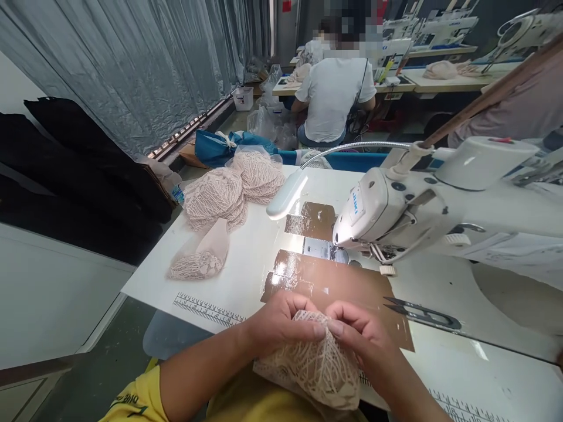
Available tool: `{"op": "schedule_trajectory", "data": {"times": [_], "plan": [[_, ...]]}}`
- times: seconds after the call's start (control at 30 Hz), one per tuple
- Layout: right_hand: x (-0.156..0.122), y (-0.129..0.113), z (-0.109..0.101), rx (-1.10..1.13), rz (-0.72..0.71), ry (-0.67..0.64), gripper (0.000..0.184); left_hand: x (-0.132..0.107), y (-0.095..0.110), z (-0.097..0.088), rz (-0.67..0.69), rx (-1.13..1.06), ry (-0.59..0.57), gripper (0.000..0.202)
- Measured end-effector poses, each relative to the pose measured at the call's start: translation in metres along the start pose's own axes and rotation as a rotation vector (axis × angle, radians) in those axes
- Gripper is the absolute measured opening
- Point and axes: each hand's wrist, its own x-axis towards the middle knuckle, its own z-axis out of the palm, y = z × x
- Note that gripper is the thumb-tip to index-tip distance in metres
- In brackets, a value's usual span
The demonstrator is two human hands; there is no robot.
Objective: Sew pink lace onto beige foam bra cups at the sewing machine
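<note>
A beige lace fabric piece (323, 369) hangs between my hands at the table's front edge, its lower part over my lap. My left hand (284, 322) pinches its upper edge between thumb and fingers. Close beside it, my right hand (363, 334) grips the same edge, the two thumbs almost meeting. Behind my hands stands a white sewing machine (369, 205), its needle area lit by a lamp (288, 196). Brown tape-covered sheets (343, 281) lie around the machine's metal plate. Black thread snips (424, 315) rest right of my right hand.
Two stacks of lace pieces (215, 196) sit at the table's back left, with a single folded lace piece (200, 258) in front. A printed ruler scale (209, 309) runs along the front edge. Beyond the table, a person in a white shirt (336, 97) sits at another workstation.
</note>
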Motion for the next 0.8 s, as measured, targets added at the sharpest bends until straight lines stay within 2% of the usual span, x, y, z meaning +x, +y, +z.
{"op": "schedule_trajectory", "data": {"times": [0.1, 0.17, 0.23, 0.3, 0.33, 0.4, 0.47, 0.57, 0.63, 0.7, 0.8], "plan": [[0.002, -0.002, -0.012, -0.019, -0.089, 0.136, 0.032, -0.004, 0.016, -0.008, -0.002, -0.116, 0.154, 0.037], [0.000, -0.003, -0.025, -0.090, -0.147, 0.262, 0.032, -0.011, 0.038, -0.021, 0.118, -0.031, 0.282, 0.035], [-0.004, -0.005, -0.039, -0.203, -0.167, 0.362, 0.032, -0.014, 0.063, -0.032, 0.303, 0.236, 0.428, 0.030], [-0.007, -0.007, -0.050, -0.342, -0.190, 0.423, 0.031, -0.008, 0.080, -0.038, 0.478, 0.645, 0.557, 0.026], [-0.007, -0.009, -0.053, -0.416, -0.208, 0.430, 0.030, 0.001, 0.083, -0.037, 0.544, 0.877, 0.573, 0.026], [-0.004, -0.014, -0.057, -0.573, -0.245, 0.409, 0.028, 0.027, 0.077, -0.031, 0.604, 1.344, 0.480, 0.024], [0.005, -0.020, -0.057, -0.729, -0.272, 0.354, 0.025, 0.058, 0.059, -0.019, 0.511, 1.798, 0.342, 0.018], [0.023, -0.025, -0.054, -0.924, -0.311, 0.277, 0.025, 0.090, 0.029, 0.001, 0.459, 1.908, 0.216, 0.012], [0.033, -0.022, -0.052, -1.031, -0.354, 0.244, 0.029, 0.093, 0.017, 0.012, 0.437, 1.929, 0.156, 0.011], [0.041, -0.015, -0.050, -1.144, -0.403, 0.238, 0.034, 0.085, 0.017, 0.017, 0.400, 1.929, 0.126, 0.011], [0.045, 0.000, -0.048, -1.343, -0.470, 0.275, 0.037, 0.069, 0.030, 0.012, 0.386, 1.822, 0.064, 0.019]]}}
